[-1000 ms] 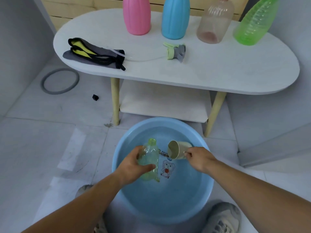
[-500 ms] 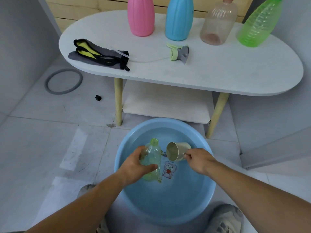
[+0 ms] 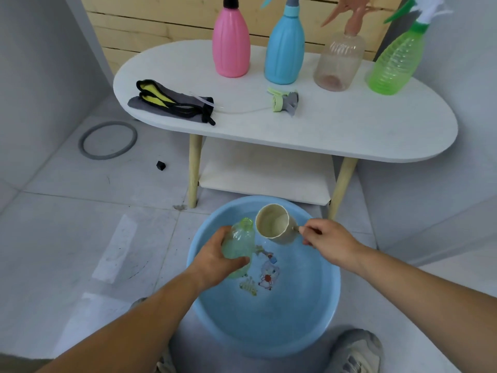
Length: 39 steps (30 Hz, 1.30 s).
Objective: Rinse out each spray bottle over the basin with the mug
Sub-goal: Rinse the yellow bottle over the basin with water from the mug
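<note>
lower centre: left hand (image 3: 215,261) fingers wrap the uncapped green bottle (image 3: 240,242) over the basin (image 3: 334,292); right hand (image 3: 331,241) fingers pinch the tilted mug (image 3: 274,224) handle. four capped bottles (image 3: 231,49), upper worktop (image 3: 349,125), likely not yet rinsed.

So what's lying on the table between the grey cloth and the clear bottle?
A detached green-and-grey spray head, its thin tube running toward the cloth. The head view shows it.

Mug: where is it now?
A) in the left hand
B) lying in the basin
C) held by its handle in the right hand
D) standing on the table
C: the right hand pinches the mug by its handle above the basin; the left hand grips the green bottle.
</note>
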Motion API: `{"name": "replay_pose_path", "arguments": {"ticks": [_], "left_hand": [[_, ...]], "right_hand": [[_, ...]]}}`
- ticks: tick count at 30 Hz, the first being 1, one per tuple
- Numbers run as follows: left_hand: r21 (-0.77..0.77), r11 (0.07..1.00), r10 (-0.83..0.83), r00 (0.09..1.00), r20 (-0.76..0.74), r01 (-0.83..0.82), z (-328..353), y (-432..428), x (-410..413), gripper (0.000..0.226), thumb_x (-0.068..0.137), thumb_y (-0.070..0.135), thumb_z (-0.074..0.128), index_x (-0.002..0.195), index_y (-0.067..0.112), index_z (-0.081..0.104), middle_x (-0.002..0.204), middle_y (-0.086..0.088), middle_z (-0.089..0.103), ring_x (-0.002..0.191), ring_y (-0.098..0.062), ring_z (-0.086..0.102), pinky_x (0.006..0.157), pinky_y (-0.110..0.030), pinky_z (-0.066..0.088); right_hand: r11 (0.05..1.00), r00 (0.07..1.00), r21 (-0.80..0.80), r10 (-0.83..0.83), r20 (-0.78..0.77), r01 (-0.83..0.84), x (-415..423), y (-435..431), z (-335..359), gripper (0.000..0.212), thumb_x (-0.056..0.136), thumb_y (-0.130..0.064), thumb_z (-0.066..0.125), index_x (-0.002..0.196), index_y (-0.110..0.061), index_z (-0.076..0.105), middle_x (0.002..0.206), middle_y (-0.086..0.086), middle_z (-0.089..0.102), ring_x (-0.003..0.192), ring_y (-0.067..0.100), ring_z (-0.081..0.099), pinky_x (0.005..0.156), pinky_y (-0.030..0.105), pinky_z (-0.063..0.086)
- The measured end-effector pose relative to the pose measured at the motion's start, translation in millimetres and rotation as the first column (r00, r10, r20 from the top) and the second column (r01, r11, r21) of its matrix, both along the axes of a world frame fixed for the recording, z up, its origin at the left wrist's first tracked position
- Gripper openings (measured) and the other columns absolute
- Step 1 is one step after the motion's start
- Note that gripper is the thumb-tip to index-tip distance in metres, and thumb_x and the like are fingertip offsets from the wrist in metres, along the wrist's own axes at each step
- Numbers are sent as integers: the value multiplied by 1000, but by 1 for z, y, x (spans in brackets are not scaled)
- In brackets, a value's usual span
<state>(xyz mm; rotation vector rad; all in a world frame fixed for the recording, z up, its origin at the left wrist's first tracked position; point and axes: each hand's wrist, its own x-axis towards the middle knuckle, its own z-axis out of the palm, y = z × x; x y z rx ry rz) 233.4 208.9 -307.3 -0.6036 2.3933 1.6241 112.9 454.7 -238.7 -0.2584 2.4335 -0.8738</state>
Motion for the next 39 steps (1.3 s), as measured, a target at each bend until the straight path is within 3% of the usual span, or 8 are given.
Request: {"name": "replay_pose_path", "arguments": {"ticks": [3, 9, 16, 18, 23, 32, 36, 39], "left_hand": [[-4, 1000, -1, 1000, -23, 1, 9, 4, -2, 68, 78, 23, 88, 132, 30, 48, 113, 15, 60, 96, 5, 59, 65, -2, 46], [23, 1000, -6, 998, -65, 7, 20, 9, -2, 77, 76, 27, 89, 141, 28, 47, 126, 7, 61, 110, -9, 61, 76, -10, 47], [6, 1000, -22, 995, -94, 23, 27, 9, -1, 82, 75, 29, 90, 144, 27, 46, 132, 6, 59, 121, -15, 58, 92, -25, 49], [-2, 1000, -23, 996, -92, 23, 29, 9, -2, 82, 75, 30, 89, 144, 28, 46, 133, 6, 59, 120, -14, 57, 92, -24, 48], [-8, 999, -34, 996, -86, 34, 33, 12, -5, 81, 76, 30, 89, 144, 30, 45, 133, 8, 58, 118, -12, 56, 84, -16, 44], [-2, 999, -46, 996, -82, 46, 33, 15, -9, 81, 76, 32, 88, 144, 31, 44, 133, 9, 57, 119, -12, 56, 78, -12, 45], [1, 999, -39, 996, -83, 40, 31, 15, -10, 82, 75, 33, 89, 144, 30, 45, 133, 9, 58, 120, -13, 56, 80, -13, 45], [-5, 999, -39, 996, -82, 39, 30, 15, -10, 82, 75, 31, 89, 145, 29, 45, 134, 8, 57, 121, -14, 56, 84, -17, 45]], "right_hand": [[999, 999, -51, 1, -53, -3, 7, 1, 33, 32, 98, -38, 54, 74, -21, 64, 84, 5, 71, 84, 37, 67, 61, 37, 50], [998, 964, 19, 68, -257, -66, 19, 2, 82, 36, 98, -42, 53, 80, -12, 63, 72, 9, 62, 60, 15, 49, 55, 27, 38], [998, 924, 8, 67, -376, -70, 24, -2, 101, 36, 97, -42, 55, 75, -13, 59, 67, 9, 59, 61, 22, 56, 59, 34, 47], [997, 909, 20, 77, -411, -75, 24, -3, 104, 36, 98, -40, 55, 74, -14, 59, 65, 3, 57, 64, 21, 55, 63, 35, 47], [996, 881, 22, 88, -465, -88, 20, -5, 110, 34, 98, -37, 56, 68, -21, 56, 65, -5, 53, 64, 9, 49, 56, 17, 33], [989, 853, 1, 127, -506, -147, 19, -5, 112, 22, 98, -32, 57, 79, -23, 66, 80, -6, 59, 83, 13, 57, 80, 34, 48], [987, 837, 6, 142, -529, -163, 18, -5, 109, 19, 97, -32, 58, 80, -29, 66, 83, -7, 60, 83, 13, 59, 77, 33, 48], [984, 830, 19, 162, -533, -179, 18, -6, 110, 26, 97, -32, 57, 73, -43, 56, 81, -11, 56, 80, 6, 56, 67, 23, 40]]}}
